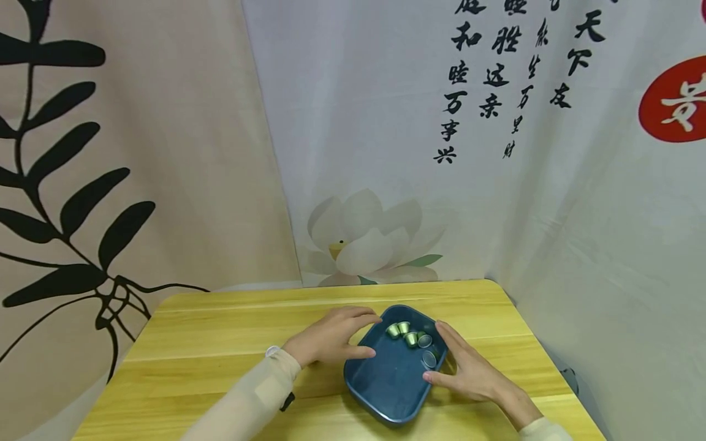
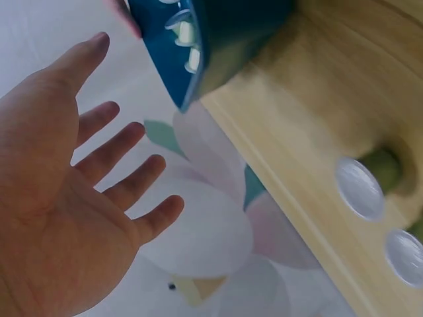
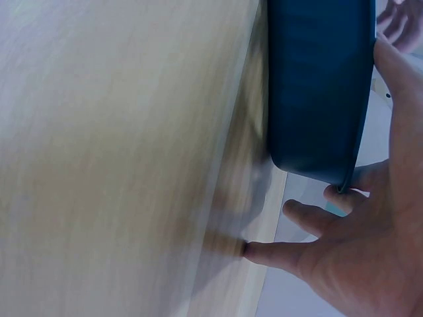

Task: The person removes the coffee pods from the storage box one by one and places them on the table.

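A dark blue rectangular tray (image 1: 386,389) sits on the table, its long side slanting. Inside it, toward the far and right sides, lie several green coffee capsules (image 1: 411,339) with silvery lids. My left hand (image 1: 339,337) hovers at the tray's left rim, holding nothing; its fingers are spread in the left wrist view. Along the right side, my right hand (image 1: 471,370) touches the rim with its thumb (image 3: 395,66), while some fingertips lie at the far corner, partly hidden by the tray. The little finger reaches down to the tabletop.
Two more capsules lie on the table, one nearer capsule (image 2: 370,185) and another (image 2: 404,256), by the left wrist. The light wooden table (image 1: 220,343) ends at a printed cloth backdrop (image 1: 380,153). A cloth wall also closes off the right side.
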The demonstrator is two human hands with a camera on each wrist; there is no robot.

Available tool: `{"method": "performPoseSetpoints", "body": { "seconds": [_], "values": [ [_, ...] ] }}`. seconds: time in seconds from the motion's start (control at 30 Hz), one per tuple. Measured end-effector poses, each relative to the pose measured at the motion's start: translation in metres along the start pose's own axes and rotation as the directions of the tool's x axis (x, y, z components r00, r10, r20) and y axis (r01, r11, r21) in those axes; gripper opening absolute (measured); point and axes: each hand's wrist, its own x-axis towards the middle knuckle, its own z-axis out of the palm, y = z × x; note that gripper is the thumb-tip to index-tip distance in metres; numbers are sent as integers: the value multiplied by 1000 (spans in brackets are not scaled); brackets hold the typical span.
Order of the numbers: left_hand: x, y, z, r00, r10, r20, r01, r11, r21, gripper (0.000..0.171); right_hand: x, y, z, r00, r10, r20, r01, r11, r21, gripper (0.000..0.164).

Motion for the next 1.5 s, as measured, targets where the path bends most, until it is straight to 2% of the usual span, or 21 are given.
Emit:
{"method": "performPoseSetpoints", "body": {
  "seconds": [0.2,0.4,0.53,0.73,0.93,1.13,1.5],
  "values": [
    [30,15,6,998,6,63,-11,997,80,64,0,2,-2,1000,1,6,-1,1000,10,118],
    [55,26,11,994,7,112,-20,993,115,64,0,3,-3,1000,-9,10,9,1000,12,119],
    [70,28,16,991,8,131,-23,994,109,62,0,3,-4,1000,-5,16,5,1000,22,120],
    [89,26,23,986,-34,164,17,994,105,60,0,3,-4,1000,-2,19,1,999,33,119],
    [102,23,32,975,-80,208,59,993,106,58,0,3,-2,1000,-3,20,2,999,49,119],
    [110,23,41,966,-133,221,109,987,119,57,-1,4,-1,1000,-12,20,11,998,64,119],
    [124,26,54,954,-175,245,160,984,80,51,0,4,0,1000,-13,16,12,998,59,118]
  ]
}}
